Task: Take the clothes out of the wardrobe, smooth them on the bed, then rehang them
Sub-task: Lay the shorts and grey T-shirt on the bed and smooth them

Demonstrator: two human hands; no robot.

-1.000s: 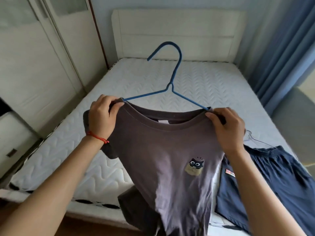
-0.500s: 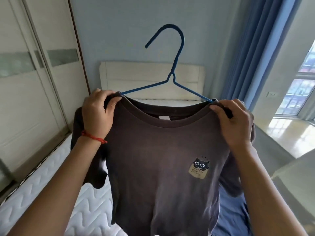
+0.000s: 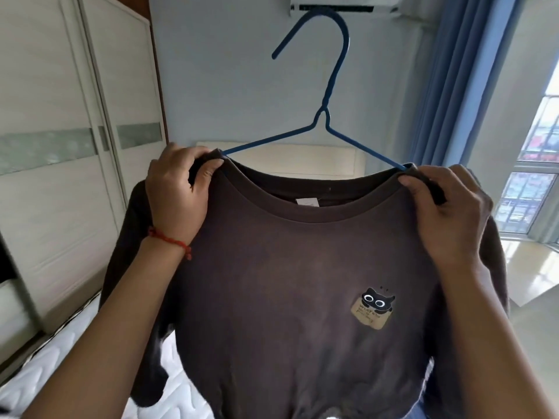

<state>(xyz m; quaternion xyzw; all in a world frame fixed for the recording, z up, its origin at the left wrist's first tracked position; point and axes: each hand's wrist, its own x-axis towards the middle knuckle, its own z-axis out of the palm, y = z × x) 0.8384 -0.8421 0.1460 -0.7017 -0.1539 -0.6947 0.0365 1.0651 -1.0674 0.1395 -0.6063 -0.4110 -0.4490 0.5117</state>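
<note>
A dark grey T-shirt [image 3: 287, 282] with a small cat print on the chest hangs on a blue wire hanger [image 3: 328, 95], held up in front of me. My left hand [image 3: 178, 195] grips the shirt's left shoulder over the hanger's end. My right hand [image 3: 447, 213] pinches the right shoulder the same way. The hanger's hook points up and left, free in the air. The white wardrobe [image 3: 60, 161] with its sliding doors stands to the left. A strip of the white quilted bed [image 3: 75, 367] shows at the lower left.
The cream headboard [image 3: 287, 158] stands behind the shirt against a pale blue wall. Blue curtains [image 3: 459, 86] hang at the right beside a bright window [image 3: 535, 176]. An air conditioner [image 3: 344, 4] is mounted at the top.
I have lifted the shirt on its hanger up from over the bed to eye level. The view tilted upward; the navy shorts on the bed are out of sight.
</note>
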